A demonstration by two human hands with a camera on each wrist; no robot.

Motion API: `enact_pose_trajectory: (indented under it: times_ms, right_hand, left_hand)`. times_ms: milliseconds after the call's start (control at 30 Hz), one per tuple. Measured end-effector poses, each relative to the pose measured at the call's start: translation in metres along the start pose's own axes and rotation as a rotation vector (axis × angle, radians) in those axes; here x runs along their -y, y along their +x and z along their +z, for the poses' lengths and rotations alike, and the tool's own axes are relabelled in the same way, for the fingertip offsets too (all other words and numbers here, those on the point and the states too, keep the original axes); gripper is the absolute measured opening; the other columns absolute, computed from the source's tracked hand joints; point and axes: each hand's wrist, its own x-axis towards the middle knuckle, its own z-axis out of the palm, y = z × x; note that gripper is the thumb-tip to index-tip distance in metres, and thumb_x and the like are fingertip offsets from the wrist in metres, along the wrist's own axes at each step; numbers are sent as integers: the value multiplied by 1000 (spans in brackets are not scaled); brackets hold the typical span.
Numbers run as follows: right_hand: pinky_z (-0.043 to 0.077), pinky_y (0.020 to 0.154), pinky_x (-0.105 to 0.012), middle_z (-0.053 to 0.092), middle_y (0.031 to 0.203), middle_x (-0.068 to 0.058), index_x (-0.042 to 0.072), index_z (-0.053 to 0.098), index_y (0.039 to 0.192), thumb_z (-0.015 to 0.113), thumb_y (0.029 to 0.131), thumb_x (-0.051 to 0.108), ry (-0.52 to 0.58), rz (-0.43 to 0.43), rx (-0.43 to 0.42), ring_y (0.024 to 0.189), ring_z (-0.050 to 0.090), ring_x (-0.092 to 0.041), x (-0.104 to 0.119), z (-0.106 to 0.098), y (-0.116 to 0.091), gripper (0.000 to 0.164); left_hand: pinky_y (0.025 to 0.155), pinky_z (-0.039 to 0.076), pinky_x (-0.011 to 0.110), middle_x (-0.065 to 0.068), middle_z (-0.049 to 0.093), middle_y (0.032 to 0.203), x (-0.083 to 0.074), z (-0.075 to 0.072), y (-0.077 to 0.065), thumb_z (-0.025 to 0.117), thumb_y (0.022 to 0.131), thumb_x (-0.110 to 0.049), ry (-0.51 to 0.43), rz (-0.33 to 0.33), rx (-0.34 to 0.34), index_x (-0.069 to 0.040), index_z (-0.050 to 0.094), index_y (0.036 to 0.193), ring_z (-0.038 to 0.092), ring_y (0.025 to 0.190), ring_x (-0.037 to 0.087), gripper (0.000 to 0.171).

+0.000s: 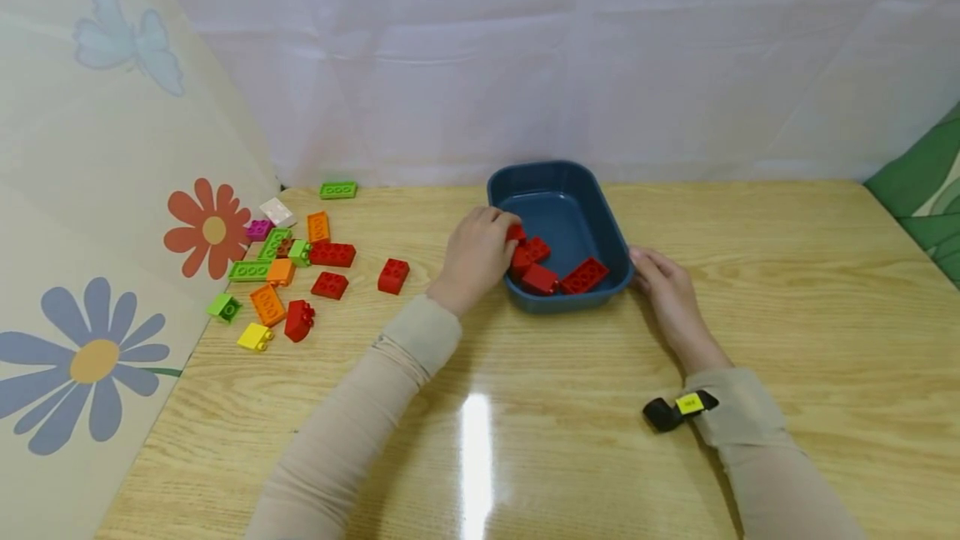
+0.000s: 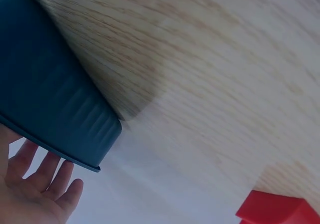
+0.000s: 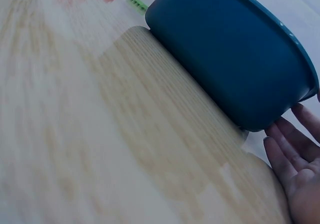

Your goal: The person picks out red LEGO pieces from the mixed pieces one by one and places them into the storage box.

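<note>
Bin (image 1: 573,302), dark blue with rounded corners, stands upright on the wooden surface (image 1: 570,407) in front of you, towards the white backdrop (image 1: 450,65). Your left hand (image 1: 474,257) reaches over its left rim, and that grip is closed about a red brick (image 1: 516,233), just above the bricks inside. Your left wrist view shows four fingertips beyond the rim; the wall hides the brick there. Your right hand (image 1: 670,298) is at the near right corner of the bin, its fingers extended and touching the outside just below the rim; that grip is not clamped. On your right wrist sits a black band (image 1: 678,409) with a yellow label.

Inside the bin, you have several red bricks (image 1: 542,279) gathered towards the near end, among them a long one (image 1: 585,275) slanting near the right wall.

To your left, a loose group of bricks lies on the surface: four red, including a long red brick (image 1: 332,254) and a small one (image 1: 393,276) set apart nearest the bin; orange pieces (image 1: 267,305), green pieces (image 1: 249,271), a yellow brick (image 1: 255,337), a magenta brick (image 1: 258,229) and a white brick (image 1: 278,212).
</note>
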Motion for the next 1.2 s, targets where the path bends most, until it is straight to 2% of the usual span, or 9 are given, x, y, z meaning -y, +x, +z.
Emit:
enact_pose_trajectory:
  times_ms: [200,333,633,867,1000,1200]
  right_hand:
    - [54,71,-7,73,87,15,18,71,91,55,93,14,2,-9,1,81,66,1,0,0,0,16]
    - [53,71,-7,73,88,15,18,70,91,55,93,14,-6,-17,6,81,66,1,0,0,0,16]
    - [53,71,-7,73,88,16,18,70,91,55,93,14,-10,-9,6,82,66,2,0,0,0,16]
    - [53,72,-7,73,89,16,18,70,92,55,93,15,-17,3,-1,83,66,2,-1,-1,0,15]
    - [53,72,-6,73,89,16,18,70,93,56,93,16,-24,5,-6,83,65,2,-1,-1,0,14]
    - [53,73,-6,72,89,17,19,70,93,56,93,17,-39,6,-9,83,65,3,1,0,-1,14]
  left_hand:
    - [102,45,36,7,67,115,0,-4,-2,58,91,-24,-11,4,13,-11,66,115,55,110,23,28]
    - [103,45,36,7,67,115,2,-8,-6,54,94,-24,-20,18,-4,-12,66,115,55,111,22,28]
    - [101,47,37,6,68,113,13,-16,-20,50,95,-22,29,100,-77,-13,66,115,57,108,22,27]
    - [99,48,36,5,71,107,20,-21,-35,55,92,-18,56,192,-189,-11,68,112,60,103,20,25]
    - [98,49,38,6,71,108,21,-26,-42,57,91,-18,43,171,-215,-11,68,111,60,104,21,24]
    - [97,50,41,6,69,115,27,-36,-54,57,91,-20,14,67,-203,-13,66,115,59,109,23,26]
